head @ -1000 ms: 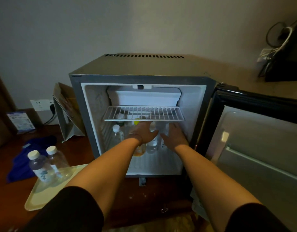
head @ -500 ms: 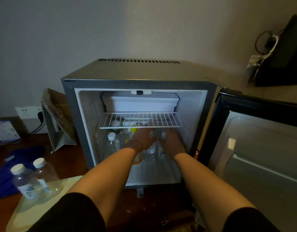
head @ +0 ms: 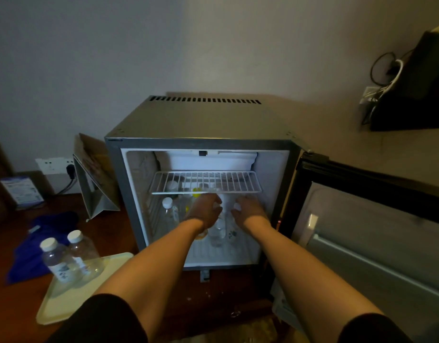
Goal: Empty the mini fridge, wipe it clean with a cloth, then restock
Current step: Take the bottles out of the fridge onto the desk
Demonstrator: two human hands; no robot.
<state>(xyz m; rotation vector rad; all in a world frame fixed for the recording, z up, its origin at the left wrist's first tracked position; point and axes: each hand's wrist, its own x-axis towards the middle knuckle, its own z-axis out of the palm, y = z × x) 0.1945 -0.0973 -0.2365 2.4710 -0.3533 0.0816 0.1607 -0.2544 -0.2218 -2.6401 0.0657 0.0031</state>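
**Both hands on bottles inside the open mini fridge**

The mini fridge stands on the desk with its door swung wide to the right. Under the wire shelf, the left hand curls round a bottle cap, and the right hand grips the cap of the neighbouring bottle. Two water bottles stand on a pale tray at left, near a blue cloth.

grey mini fridge, white wire shelf, blue cloth, cream tray
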